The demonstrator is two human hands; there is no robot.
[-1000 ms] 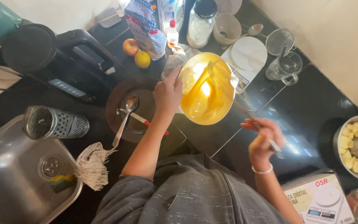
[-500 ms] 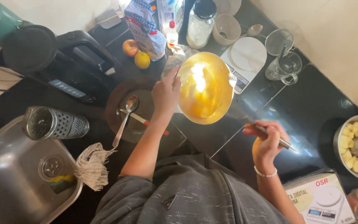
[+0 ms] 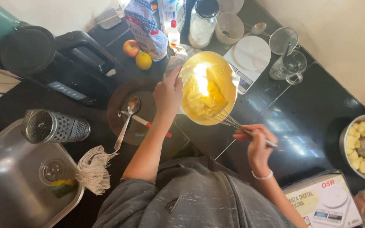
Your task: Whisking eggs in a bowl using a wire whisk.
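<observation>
A dark countertop (image 3: 305, 135) is seen from above, its edges cut off on all sides. A steel sink (image 3: 9, 190) is set at the lower left and is only partly in view. A black appliance (image 3: 64, 63) stands at the upper left, with its rear lost at the frame edge. Much of the lower middle of the counter is hidden by the person's grey-clad torso.

A glass bowl (image 3: 210, 86) of yellow batter is held tilted above the counter, its opening turned towards the lower right. Its far rim is washed out by a bright glare, so the batter's surface there cannot be made out. The bowl's left rim is gripped by the left hand (image 3: 168, 93), fingers closed around the edge.

A wire whisk (image 3: 233, 123) is held by the right hand (image 3: 256, 141), which is closed about its handle. The whisk's long axis runs from the lower right up to the upper left, with the wires pointing into the bowl's lower edge; the handle's end is partly covered by the fingers.

A metal grater (image 3: 55, 126) lies on its side beside the sink. A spoon (image 3: 127, 120) rests on a dark round board (image 3: 125, 97).
</observation>
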